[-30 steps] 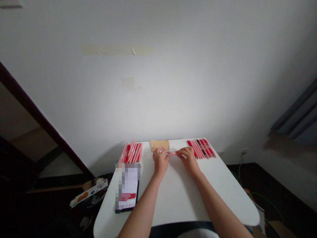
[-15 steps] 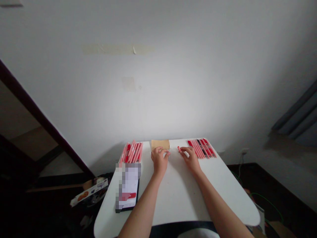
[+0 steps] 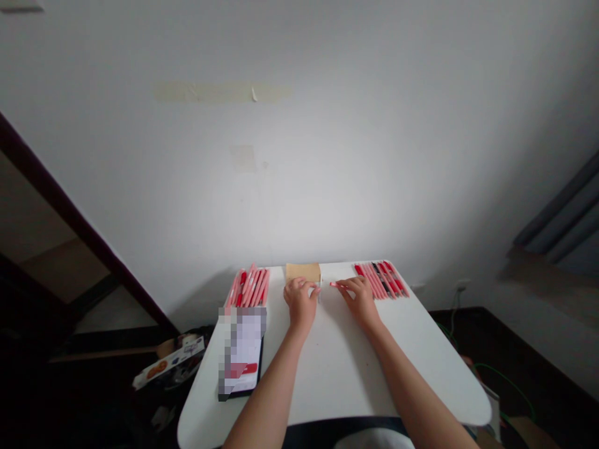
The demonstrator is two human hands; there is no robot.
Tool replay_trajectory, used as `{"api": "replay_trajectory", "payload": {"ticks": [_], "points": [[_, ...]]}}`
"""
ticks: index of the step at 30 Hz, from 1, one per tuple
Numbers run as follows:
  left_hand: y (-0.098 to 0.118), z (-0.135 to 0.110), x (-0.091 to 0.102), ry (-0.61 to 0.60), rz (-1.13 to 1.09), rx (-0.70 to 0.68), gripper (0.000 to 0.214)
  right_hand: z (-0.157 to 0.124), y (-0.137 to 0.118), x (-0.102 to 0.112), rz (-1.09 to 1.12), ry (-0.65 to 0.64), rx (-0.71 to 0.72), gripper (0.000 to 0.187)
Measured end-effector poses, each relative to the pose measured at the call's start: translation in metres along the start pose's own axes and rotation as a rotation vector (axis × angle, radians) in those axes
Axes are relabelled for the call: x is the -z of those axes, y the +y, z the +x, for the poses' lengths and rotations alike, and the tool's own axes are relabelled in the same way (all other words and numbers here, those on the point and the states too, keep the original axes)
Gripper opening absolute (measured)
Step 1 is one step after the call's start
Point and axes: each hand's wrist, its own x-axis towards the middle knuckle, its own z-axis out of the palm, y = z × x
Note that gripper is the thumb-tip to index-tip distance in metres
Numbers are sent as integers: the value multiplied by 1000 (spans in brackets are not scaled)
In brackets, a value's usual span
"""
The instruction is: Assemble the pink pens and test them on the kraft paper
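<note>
My left hand (image 3: 301, 302) is over the near edge of a tan box-like block (image 3: 303, 272). Its thumb and fingers are pinched together at a small, pale, thin piece (image 3: 319, 298) whose kind I cannot make out. To the right, my right hand (image 3: 360, 300) pinches a small pink-and-red pen part (image 3: 333, 284) that points left toward the left hand. A gap separates the two hands. Just beyond the right hand lies a row of pink, red and black pens (image 3: 386, 279). Further left is a heap of pink and red pens (image 3: 253, 287).
A phone (image 3: 246, 355), partly blurred out, lies at the left of the white table (image 3: 337, 380). Behind the table rises a pale wall (image 3: 327, 187). On the dark floor at left is a printed white box (image 3: 168, 363); a green cable (image 3: 508, 377) runs at right.
The pen part in my right hand has turned from upright-slanting to nearly level, its tip moving left. My left hand has hardly moved.
</note>
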Motion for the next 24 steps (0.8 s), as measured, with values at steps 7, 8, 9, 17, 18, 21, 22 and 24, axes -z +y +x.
{"api": "replay_trajectory", "payload": {"ticks": [7,8,9,17,18,21,22,24], "points": [[-1,-1,1,-9,62,-36,7,-4,4,-3,-121,-66,48,18],[-1,-1,1,-6,67,-36,7,-4,4,-3,-129,-78,54,18],[-1,-1,1,-5,72,-36,7,-4,4,-2,-135,-90,60,19],[1,-2,3,-30,94,-24,6,-5,4,-5,-154,-156,84,18],[2,-3,3,-38,98,-19,6,-6,5,-5,-160,-163,86,18],[6,-5,5,-66,119,1,9,-6,6,-5,-181,-179,92,19],[7,-5,6,-76,125,5,11,-6,6,-5,-185,-182,93,19],[9,-6,7,-93,134,12,14,-6,7,-6,-192,-185,91,19]]}}
